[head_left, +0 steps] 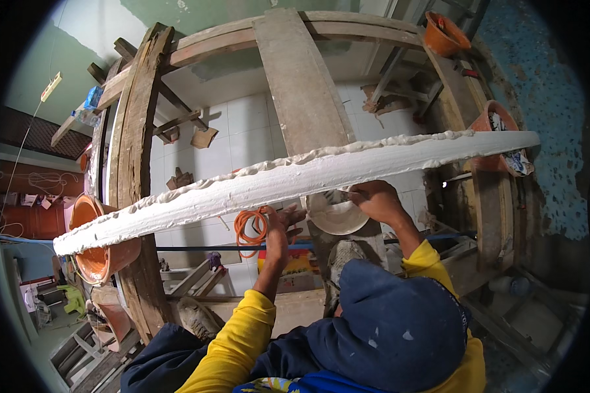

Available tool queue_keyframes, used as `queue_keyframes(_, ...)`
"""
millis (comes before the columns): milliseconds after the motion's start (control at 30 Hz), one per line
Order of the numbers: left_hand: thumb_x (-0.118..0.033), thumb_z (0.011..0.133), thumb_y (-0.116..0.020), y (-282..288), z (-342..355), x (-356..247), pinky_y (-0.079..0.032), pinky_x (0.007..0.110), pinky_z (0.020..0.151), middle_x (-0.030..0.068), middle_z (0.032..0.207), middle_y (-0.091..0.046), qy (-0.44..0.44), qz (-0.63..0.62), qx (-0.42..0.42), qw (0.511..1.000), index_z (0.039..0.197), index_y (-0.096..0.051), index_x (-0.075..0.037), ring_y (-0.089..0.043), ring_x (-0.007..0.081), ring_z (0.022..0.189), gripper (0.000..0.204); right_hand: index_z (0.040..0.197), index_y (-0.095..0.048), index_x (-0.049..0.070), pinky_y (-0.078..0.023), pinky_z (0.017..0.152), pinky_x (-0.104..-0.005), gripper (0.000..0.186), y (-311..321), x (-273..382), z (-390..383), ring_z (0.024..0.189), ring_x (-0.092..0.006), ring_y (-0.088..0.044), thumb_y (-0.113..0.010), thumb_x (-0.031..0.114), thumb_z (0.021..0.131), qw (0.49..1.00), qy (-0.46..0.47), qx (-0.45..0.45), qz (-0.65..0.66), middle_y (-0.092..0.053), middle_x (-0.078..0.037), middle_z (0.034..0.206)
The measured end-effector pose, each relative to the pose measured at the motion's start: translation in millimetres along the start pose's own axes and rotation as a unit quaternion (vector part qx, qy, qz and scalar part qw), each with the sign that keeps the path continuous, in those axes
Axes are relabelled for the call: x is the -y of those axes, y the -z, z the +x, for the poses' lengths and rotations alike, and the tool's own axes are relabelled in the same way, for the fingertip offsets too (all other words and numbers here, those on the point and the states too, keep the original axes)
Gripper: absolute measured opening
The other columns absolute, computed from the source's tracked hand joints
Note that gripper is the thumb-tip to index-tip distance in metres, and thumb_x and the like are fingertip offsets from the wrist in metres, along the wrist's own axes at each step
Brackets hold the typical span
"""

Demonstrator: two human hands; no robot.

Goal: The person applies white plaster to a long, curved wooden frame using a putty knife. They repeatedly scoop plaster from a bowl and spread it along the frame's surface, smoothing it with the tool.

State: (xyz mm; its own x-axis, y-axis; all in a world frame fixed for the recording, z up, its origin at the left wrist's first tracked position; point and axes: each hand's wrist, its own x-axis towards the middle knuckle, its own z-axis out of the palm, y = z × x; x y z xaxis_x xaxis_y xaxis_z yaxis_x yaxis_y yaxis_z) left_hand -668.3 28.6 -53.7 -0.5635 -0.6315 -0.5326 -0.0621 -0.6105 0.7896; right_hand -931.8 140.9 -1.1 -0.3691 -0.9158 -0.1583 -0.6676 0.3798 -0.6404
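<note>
The right hand is closed around the rim of a white bowl, held just under the long white plaster moulding that spans the wooden scaffold planks. The left hand is open, fingers spread, touching the moulding's lower edge beside an orange cable coil.

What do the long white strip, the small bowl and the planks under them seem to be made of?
Long white strip: likely plaster, matte with a lumpy wet-looking upper edge. Small bowl: probably plastic, smooth, smeared white. Planks: rough, worn wood with visible grain and pale stains.
</note>
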Motion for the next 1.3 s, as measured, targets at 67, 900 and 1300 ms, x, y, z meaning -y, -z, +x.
queue_keyframes(67,-0.075,0.100,-0.017,12,5,5,-0.046,0.040,0.098,0.0177,0.128,-0.067,-0.001,-0.017,-0.011,1.000,0.144,-0.051,0.001,-0.062,0.0259,0.116,0.094,0.100,-0.075,0.008,-0.054,0.083,-0.0422,0.023,-3,-9,-9,0.096,-0.0362,-0.070,-0.070,0.026,0.088,0.998,-0.001,-0.019,0.053,-0.074,-0.014,0.100)
queue_keyframes(900,-0.043,0.102,-0.059,-37,-21,-84,-0.056,0.040,0.073,0.0143,0.118,-0.070,-0.138,-0.181,-0.014,0.974,0.130,-0.054,-0.005,-0.072,0.0287,0.098,0.047,0.115,-0.051,0.003,-0.046,0.077,-0.0250,0.018,0,-41,-72,0.085,-0.0096,-0.051,-0.061,0.012,0.103,0.810,-0.025,-0.458,0.365,-0.055,-0.003,0.099)
queue_keyframes(1300,-0.036,0.099,-0.064,-49,-27,-97,-0.061,0.039,0.075,0.0168,0.103,-0.072,-0.165,-0.167,-0.065,0.970,0.122,-0.056,-0.002,-0.074,0.0285,0.086,0.042,0.108,-0.047,0.000,-0.046,0.076,-0.0347,0.033,-46,-39,-20,0.087,-0.0240,-0.051,-0.075,0.010,0.093,0.798,-0.037,-0.556,0.232,-0.050,-0.013,0.102)
